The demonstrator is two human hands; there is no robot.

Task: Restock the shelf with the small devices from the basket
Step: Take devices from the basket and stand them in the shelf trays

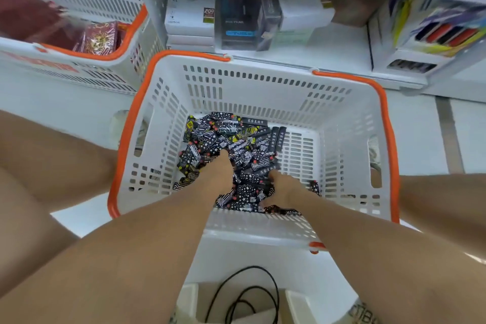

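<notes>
Both hands, left hand [219, 166] and right hand [282, 188], dig into the small devices [236, 139] piled in the basket [252, 81], fingers hidden so grip unclear; restocking of the shelf [289, 59] seems mostly left.

Pale tiled floor [420, 134] underfoot, bright even shop light. White shelving [302, 60] holds boxed goods [192, 8]; a second white crate [86, 60] with red packets [100, 37] sits left.
</notes>
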